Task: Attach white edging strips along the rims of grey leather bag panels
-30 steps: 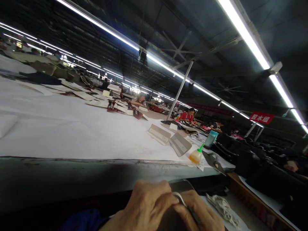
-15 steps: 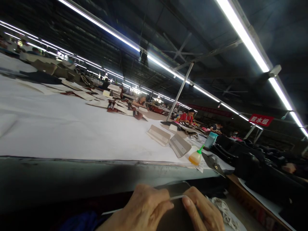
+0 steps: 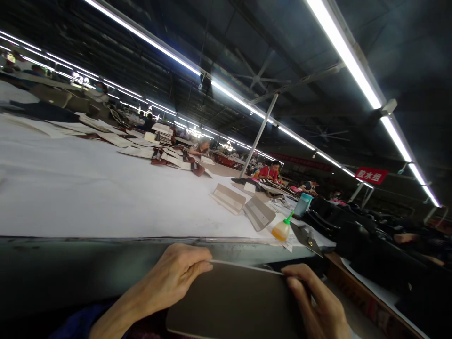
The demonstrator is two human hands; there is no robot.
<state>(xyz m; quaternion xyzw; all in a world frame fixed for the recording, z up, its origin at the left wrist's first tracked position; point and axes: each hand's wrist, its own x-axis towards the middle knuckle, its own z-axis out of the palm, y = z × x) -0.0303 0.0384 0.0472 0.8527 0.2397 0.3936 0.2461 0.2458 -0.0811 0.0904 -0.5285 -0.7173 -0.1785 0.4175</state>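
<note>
A dark grey-brown flat panel (image 3: 236,301) with a pale upper edge and a rounded lower left corner is held below the table's front edge. My left hand (image 3: 178,270) pinches its upper left corner between thumb and fingers. At the upper right corner my right hand (image 3: 316,299) is closed on the same panel, thumb towards me. The panel's lower part runs out of the picture, and I cannot tell what it rests on.
A white-covered table (image 3: 106,197) stretches ahead. On it lie two folded grey-beige pieces (image 3: 259,213), a squeeze bottle (image 3: 281,230) with amber liquid and green nozzle, a teal-lidded container (image 3: 302,205) and scattered cut pieces (image 3: 173,157). Black items (image 3: 377,254) stand right; people work further back.
My hands have moved apart along the panel's upper edge, the left one leftward and up, the right one slightly right. More of the panel's face shows now, and the view has shifted slightly.
</note>
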